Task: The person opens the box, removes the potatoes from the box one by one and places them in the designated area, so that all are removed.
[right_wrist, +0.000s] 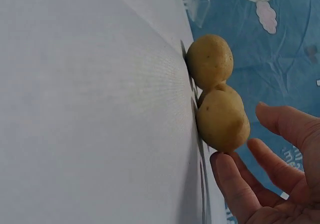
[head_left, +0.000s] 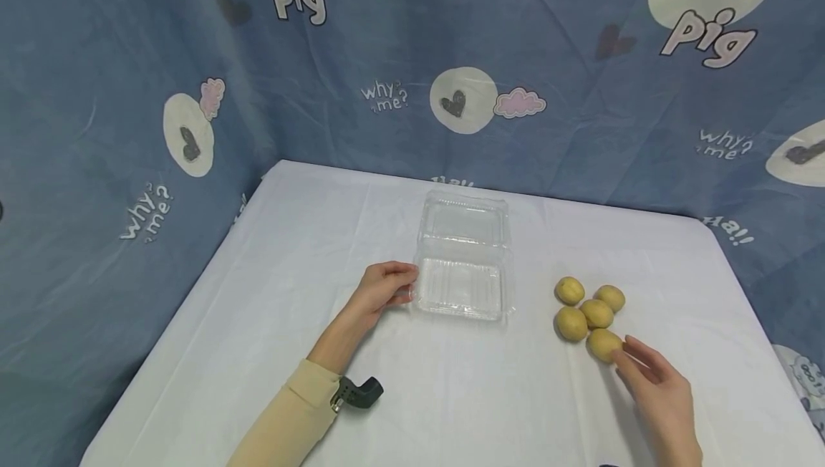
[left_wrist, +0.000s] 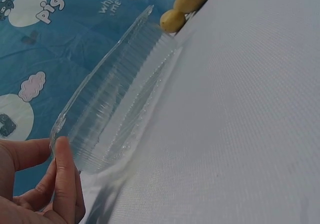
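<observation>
A clear plastic clamshell container (head_left: 460,288) lies on the table with its lid (head_left: 465,222) folded back, away from me. My left hand (head_left: 387,286) pinches its left rim between thumb and fingers, as the left wrist view shows at the container's edge (left_wrist: 107,91). To the right, several yellow-brown potatoes sit in a close group. Beside the nearest potato (head_left: 604,346) is my right hand (head_left: 657,384). In the right wrist view its thumb and fingers are spread apart, with fingertips right at the side of that potato (right_wrist: 223,121); another potato (right_wrist: 210,61) sits beyond.
A white cloth covers the table (head_left: 451,395). Blue printed fabric (head_left: 361,37) hangs behind it and along the left side. A dark strap with a mount (head_left: 359,392) is on the left wrist, at the end of a beige sleeve (head_left: 290,410).
</observation>
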The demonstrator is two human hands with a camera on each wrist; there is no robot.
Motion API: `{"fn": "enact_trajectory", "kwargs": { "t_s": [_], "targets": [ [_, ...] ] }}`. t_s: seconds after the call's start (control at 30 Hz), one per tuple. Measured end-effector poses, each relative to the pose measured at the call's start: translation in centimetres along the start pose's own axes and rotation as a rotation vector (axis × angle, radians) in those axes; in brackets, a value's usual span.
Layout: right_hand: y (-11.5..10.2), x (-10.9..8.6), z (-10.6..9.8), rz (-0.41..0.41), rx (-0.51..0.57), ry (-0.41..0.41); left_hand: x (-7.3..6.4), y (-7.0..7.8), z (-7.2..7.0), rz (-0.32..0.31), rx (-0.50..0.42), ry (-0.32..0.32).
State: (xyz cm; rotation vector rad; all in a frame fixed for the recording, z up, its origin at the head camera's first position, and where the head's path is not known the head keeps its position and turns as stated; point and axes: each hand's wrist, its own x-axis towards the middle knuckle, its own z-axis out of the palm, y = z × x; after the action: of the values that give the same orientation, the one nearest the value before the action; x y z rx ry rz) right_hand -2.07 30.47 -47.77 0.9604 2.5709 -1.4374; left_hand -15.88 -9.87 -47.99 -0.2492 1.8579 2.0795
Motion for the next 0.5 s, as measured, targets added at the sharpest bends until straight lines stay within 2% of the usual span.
{"fn": "enact_trajectory", "kwargs": {
  "t_s": [0.17, 0.3, 0.4, 0.5],
  "targets": [
    [-0.1, -0.4, -0.4, 0.022, -0.001, 0.043, 0.0, 0.1, -0.1, 0.006, 0.004, 0.004],
    [0.1, -0.7, -1.6, 0.034, -0.046, 0.086, -0.1, 0.1, -0.3, 0.004, 0.005, 0.004],
    [0.0, -1.0, -2.4, 0.043, -0.033, 0.053, -0.4, 0.1, -0.7, 0.01, 0.013, 0.016],
    [-0.3, -1.5, -2.7, 0.014, -0.006, -0.053, -0.9, 0.3, -1.2, 0.03, 0.029, 0.041]
  ]
}}
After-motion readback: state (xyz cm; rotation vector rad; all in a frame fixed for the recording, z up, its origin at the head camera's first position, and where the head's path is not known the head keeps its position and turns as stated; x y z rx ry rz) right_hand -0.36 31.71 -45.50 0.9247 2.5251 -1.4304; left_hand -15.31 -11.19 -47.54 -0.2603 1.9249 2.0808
